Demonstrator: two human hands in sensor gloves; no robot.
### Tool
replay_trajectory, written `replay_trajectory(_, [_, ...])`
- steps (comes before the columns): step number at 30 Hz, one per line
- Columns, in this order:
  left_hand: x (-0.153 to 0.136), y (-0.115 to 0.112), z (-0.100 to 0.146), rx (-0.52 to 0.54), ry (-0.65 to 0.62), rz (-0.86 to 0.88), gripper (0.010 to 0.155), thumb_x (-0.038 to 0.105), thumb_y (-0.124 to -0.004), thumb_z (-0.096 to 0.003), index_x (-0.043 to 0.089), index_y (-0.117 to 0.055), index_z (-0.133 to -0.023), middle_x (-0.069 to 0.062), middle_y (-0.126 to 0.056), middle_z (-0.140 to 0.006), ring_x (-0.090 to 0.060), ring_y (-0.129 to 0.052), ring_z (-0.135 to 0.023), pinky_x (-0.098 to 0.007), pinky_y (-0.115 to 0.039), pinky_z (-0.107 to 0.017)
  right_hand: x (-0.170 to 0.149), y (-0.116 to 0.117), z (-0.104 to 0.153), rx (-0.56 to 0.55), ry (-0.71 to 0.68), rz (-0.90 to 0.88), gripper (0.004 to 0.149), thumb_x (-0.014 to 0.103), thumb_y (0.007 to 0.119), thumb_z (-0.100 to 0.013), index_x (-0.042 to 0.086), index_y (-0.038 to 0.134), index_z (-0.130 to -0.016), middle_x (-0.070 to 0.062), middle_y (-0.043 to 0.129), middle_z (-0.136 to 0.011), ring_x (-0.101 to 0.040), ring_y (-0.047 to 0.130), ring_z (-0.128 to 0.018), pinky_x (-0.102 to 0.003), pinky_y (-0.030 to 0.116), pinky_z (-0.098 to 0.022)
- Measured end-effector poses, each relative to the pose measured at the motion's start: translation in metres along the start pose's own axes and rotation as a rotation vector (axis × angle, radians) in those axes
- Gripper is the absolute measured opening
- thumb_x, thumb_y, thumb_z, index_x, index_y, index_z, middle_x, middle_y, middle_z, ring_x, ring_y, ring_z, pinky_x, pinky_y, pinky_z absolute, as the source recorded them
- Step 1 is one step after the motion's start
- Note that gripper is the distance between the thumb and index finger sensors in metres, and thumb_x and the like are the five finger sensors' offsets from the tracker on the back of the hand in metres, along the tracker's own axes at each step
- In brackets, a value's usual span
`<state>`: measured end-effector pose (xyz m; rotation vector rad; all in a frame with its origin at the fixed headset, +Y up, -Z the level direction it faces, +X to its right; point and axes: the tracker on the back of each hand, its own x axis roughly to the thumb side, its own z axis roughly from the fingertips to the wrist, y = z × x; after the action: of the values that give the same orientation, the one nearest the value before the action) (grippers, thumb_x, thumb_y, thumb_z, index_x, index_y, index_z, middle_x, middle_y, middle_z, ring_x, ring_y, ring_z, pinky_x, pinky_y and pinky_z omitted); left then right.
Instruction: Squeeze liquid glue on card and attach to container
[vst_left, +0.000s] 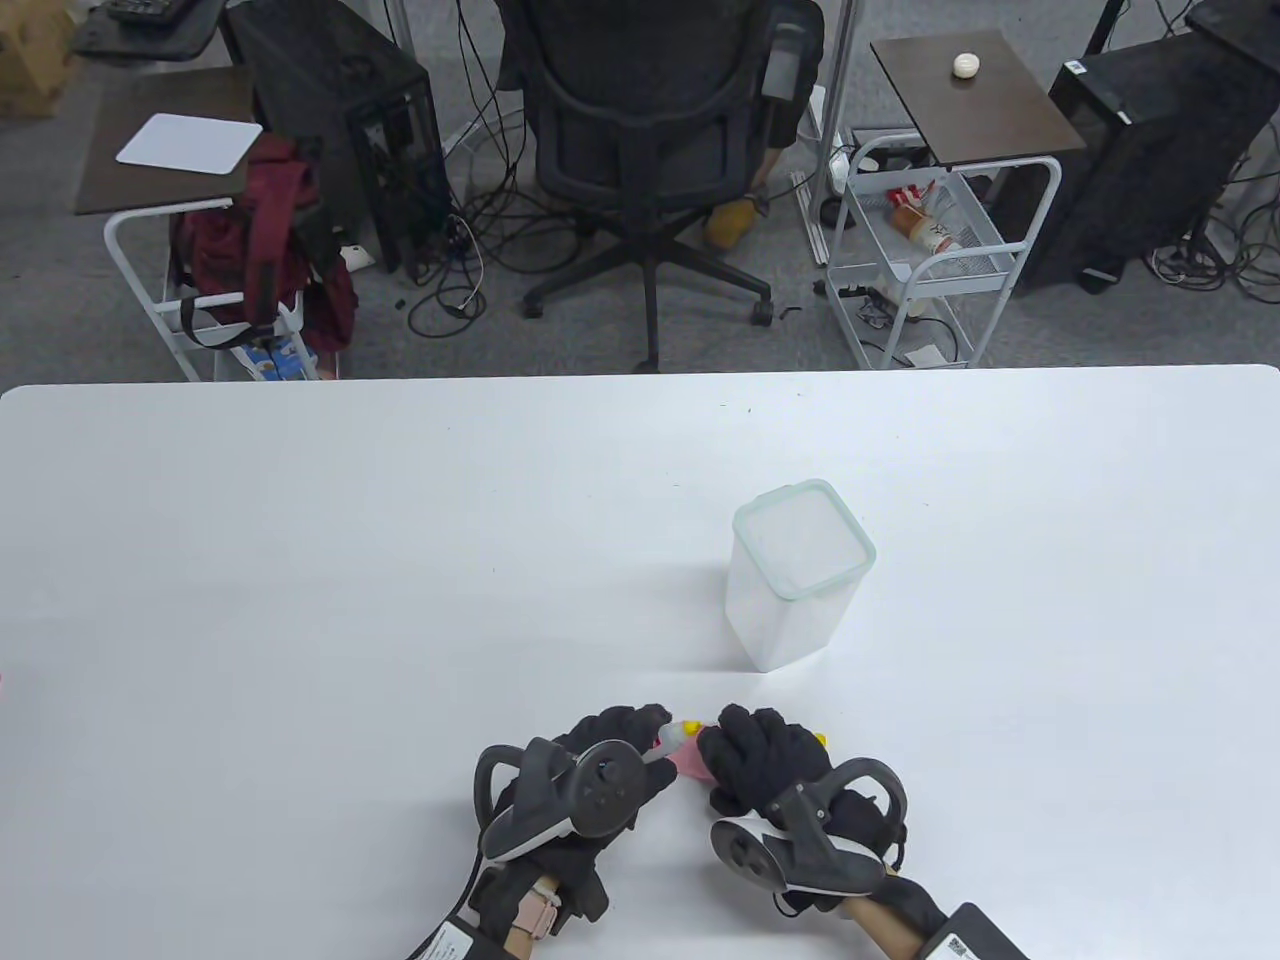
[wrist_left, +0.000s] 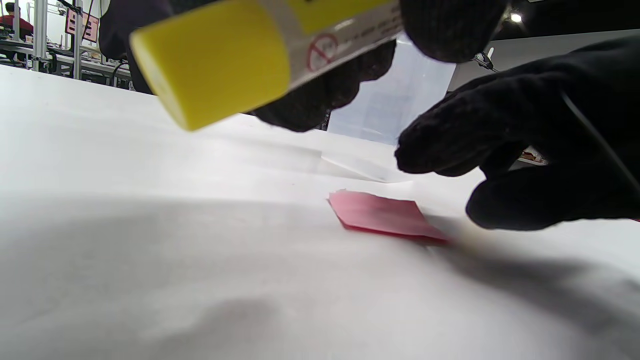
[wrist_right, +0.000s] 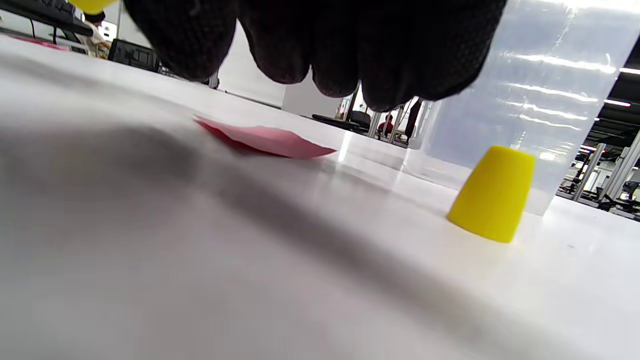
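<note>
My left hand (vst_left: 650, 745) grips a glue bottle (vst_left: 672, 738) with a yellow end (wrist_left: 215, 60), tilted down just above the table. A pink card (wrist_left: 382, 216) lies flat on the table between my hands, and it also shows in the table view (vst_left: 690, 765) and the right wrist view (wrist_right: 270, 140). My right hand (vst_left: 720, 748) holds nothing; its fingertips (wrist_left: 435, 150) sit at the card's right edge. The bottle's yellow cap (wrist_right: 492, 192) stands on the table by my right hand. The clear lidded container (vst_left: 795, 575) stands upright beyond my hands.
The white table (vst_left: 300, 600) stretches wide to the left and right of my hands. Beyond its far edge stand an office chair (vst_left: 650, 130), carts and computer towers.
</note>
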<state>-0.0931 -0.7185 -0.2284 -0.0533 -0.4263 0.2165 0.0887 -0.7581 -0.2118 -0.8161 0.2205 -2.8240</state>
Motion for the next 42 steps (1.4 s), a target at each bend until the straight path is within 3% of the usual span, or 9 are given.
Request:
replay_trajectory(8, [-0.004, 0.0, -0.001, -0.012, 0.027, 0.002, 0.06, 0.052, -0.07, -0.05, 0.02, -0.069, -0.102, -0.001, -0.088, -0.091, -0.019, -0.098, -0.075, -0.037, -0.083, -0.061, 0.002, 0.014, -0.023, 0.205, -0.019, -0.007, 0.058, 0.048, 0.065, -0.056, 0.02, 0.061, -0.106, -0.008, 0.065, -0.112, -0.036, 0.075, -0.097, -0.052, 0.066, -0.072])
replay_trajectory(16, [-0.008, 0.001, 0.0, -0.01, 0.051, 0.006, 0.061, 0.052, -0.07, -0.0503, 0.02, -0.068, -0.102, -0.001, -0.088, -0.091, -0.019, -0.098, -0.076, -0.038, -0.083, -0.061, 0.008, 0.011, -0.019, 0.162, -0.042, 0.029, 0.046, 0.042, 0.068, -0.057, 0.021, 0.068, -0.098, -0.006, 0.071, -0.105, -0.03, 0.082, -0.087, -0.053, 0.064, -0.073])
replay_trajectory(21, [-0.007, 0.002, 0.0, 0.012, 0.055, -0.005, 0.061, 0.052, -0.07, -0.0504, 0.02, -0.068, -0.102, -0.001, -0.087, -0.092, -0.02, -0.098, -0.076, -0.038, -0.083, -0.061, 0.003, 0.004, -0.01, 0.069, -0.014, -0.009, 0.039, 0.042, 0.066, -0.057, 0.025, 0.076, -0.09, -0.001, 0.083, -0.095, -0.024, 0.091, -0.077, -0.05, 0.071, -0.069])
replay_trajectory(24, [-0.005, 0.003, 0.001, 0.024, 0.05, -0.027, 0.061, 0.052, -0.07, -0.0505, 0.02, -0.068, -0.102, -0.001, -0.087, -0.091, -0.02, -0.098, -0.076, -0.038, -0.083, -0.061, -0.009, -0.005, 0.002, -0.098, 0.072, -0.173, 0.038, 0.039, 0.07, -0.053, 0.023, 0.082, -0.085, -0.004, 0.09, -0.087, -0.024, 0.098, -0.066, -0.049, 0.077, -0.062])
replay_trajectory(26, [-0.002, 0.003, 0.001, 0.032, 0.047, -0.063, 0.061, 0.052, -0.069, -0.0504, 0.02, -0.068, -0.102, -0.001, -0.087, -0.091, -0.02, -0.097, -0.075, -0.038, -0.082, -0.061, -0.017, -0.011, 0.009, -0.129, 0.106, -0.275, 0.037, 0.038, 0.07, -0.053, 0.021, 0.083, -0.084, -0.005, 0.093, -0.083, -0.023, 0.1, -0.061, -0.048, 0.079, -0.058])
replay_trajectory(32, [0.015, 0.004, 0.003, 0.07, 0.001, -0.223, 0.061, 0.053, -0.069, -0.05, 0.021, -0.068, -0.102, 0.0, -0.087, -0.09, -0.018, -0.098, -0.073, -0.038, -0.083, -0.06, -0.042, -0.023, 0.034, -0.182, 0.224, -0.55, 0.038, 0.037, 0.071, -0.054, 0.019, 0.083, -0.085, -0.007, 0.095, -0.078, -0.02, 0.103, -0.055, -0.045, 0.083, -0.053])
replay_trajectory(37, [0.037, 0.01, 0.011, 0.167, -0.073, -0.364, 0.061, 0.053, -0.068, -0.0492, 0.022, -0.068, -0.101, 0.002, -0.088, -0.088, -0.017, -0.097, -0.071, -0.037, -0.083, -0.06, -0.062, -0.017, 0.048, -0.219, 0.34, -0.857, 0.039, 0.035, 0.071, -0.054, 0.017, 0.082, -0.086, -0.008, 0.097, -0.074, -0.02, 0.104, -0.051, -0.045, 0.083, -0.05])
replay_trajectory(42, [0.062, 0.012, 0.021, 0.279, -0.135, -0.687, 0.061, 0.055, -0.062, -0.0481, 0.025, -0.068, -0.101, 0.004, -0.087, -0.085, -0.014, -0.095, -0.068, -0.037, -0.081, -0.059, -0.069, -0.005, 0.052, -0.183, 0.389, -1.043, 0.039, 0.033, 0.071, -0.055, 0.015, 0.08, -0.089, -0.008, 0.097, -0.072, -0.019, 0.104, -0.049, -0.044, 0.084, -0.048])
